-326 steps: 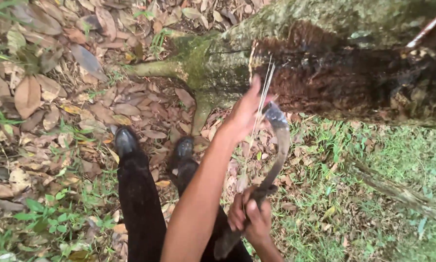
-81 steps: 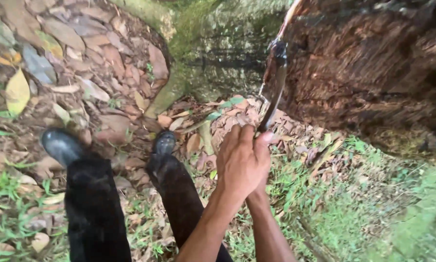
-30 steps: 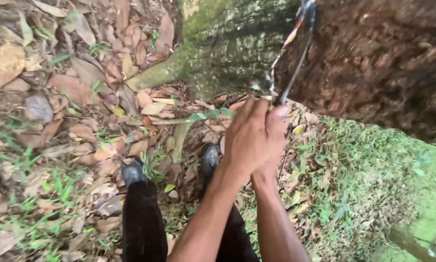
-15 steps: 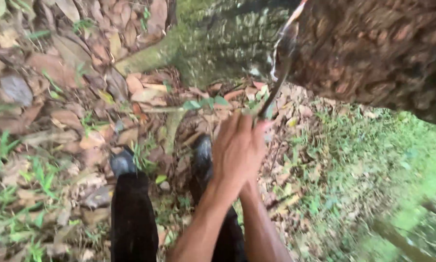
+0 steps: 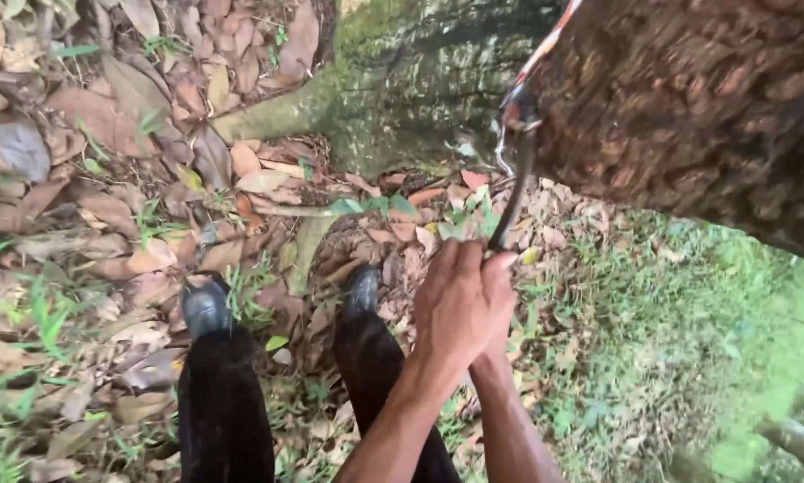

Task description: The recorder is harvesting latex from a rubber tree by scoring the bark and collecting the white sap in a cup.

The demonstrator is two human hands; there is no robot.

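Observation:
Both my hands are clasped together on the handle of a long curved knife (image 5: 515, 179). My left hand (image 5: 456, 309) lies on top and covers my right hand (image 5: 500, 344), of which only a little shows beneath. The dark blade rises from my fists, and its tip meets the cut edge of the tree trunk (image 5: 688, 116), where brown scraped bark begins. A thin pale strip (image 5: 545, 45) hangs along that cut above the blade tip.
My two black boots (image 5: 207, 309) and dark trouser legs stand on dry brown leaves. A mossy green root (image 5: 268, 112) runs left from the trunk base. Green grass (image 5: 670, 358) covers the ground on the right.
Over the last second my clasped hands and the knife have dropped lower in the view, the blade tip staying at the bark cut. Earlier my left hand was raised apart, up by the blade.

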